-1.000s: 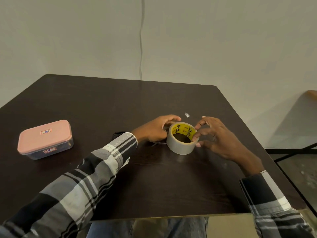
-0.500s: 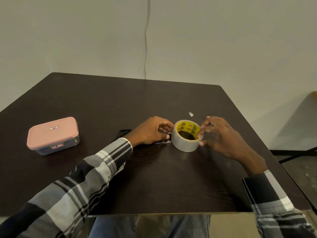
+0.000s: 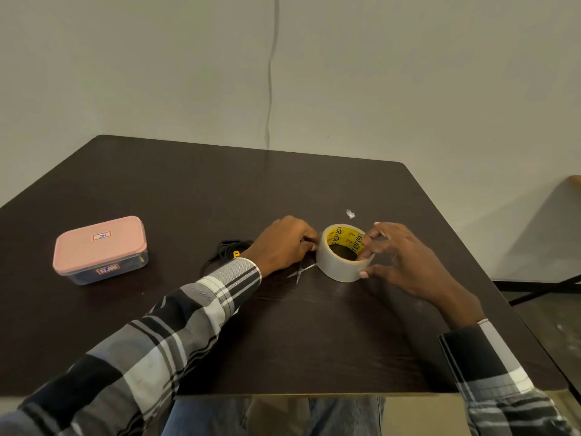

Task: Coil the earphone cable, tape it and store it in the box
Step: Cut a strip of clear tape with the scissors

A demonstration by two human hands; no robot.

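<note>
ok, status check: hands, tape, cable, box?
Right hand grips tape roll on the table; left hand curled at its edge, contents unclear. Cable coiled behind left wrist, untaped. Box closed, far left. Nothing blocking.

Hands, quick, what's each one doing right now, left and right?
Left hand: fingers curled against the side of the tape roll; whether they pinch anything cannot be told.
Right hand: fingers and thumb grip the tape roll's rim.
</note>
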